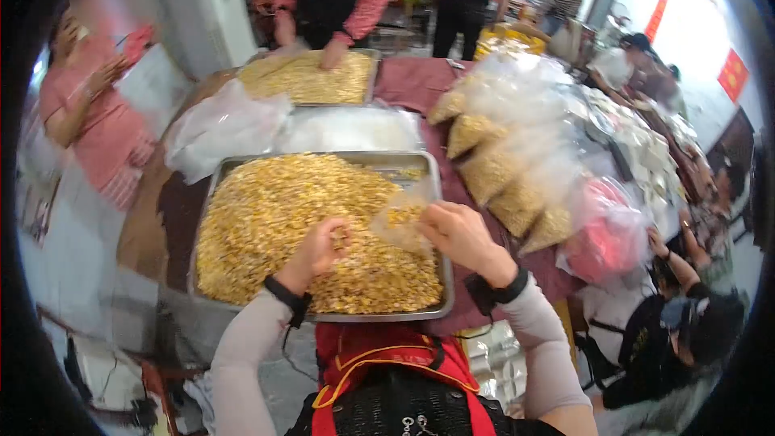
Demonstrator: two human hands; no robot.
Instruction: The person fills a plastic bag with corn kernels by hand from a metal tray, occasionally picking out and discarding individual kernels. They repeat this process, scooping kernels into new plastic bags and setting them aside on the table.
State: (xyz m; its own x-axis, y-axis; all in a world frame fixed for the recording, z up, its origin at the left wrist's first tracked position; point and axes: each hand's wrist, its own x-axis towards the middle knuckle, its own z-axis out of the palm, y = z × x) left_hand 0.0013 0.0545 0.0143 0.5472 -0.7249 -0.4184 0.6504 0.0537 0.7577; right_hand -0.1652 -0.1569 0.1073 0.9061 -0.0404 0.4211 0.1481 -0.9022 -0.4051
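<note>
A metal tray (441, 194) in front of me is heaped with small yellow kernel-like pieces (274, 226); their exact kind is not clear. In my right hand (464, 234) is a clear plastic bag (395, 228), pinched near its edge and tilted over the tray's right side. Some of the yellow pieces lie inside it. My left hand (323, 246) is just left of the bag, over the heap. Its fingers are curled together, and whatever they hold, if anything, is hidden.
Stacked clear bags (347, 129) lie behind the tray. Filled bags (492, 169) line the dark red cloth on the right, beside a pink bundle in plastic (605, 234). A co-worker's hands (335, 52) are at a second tray (307, 85) opposite. Other people sit or stand around.
</note>
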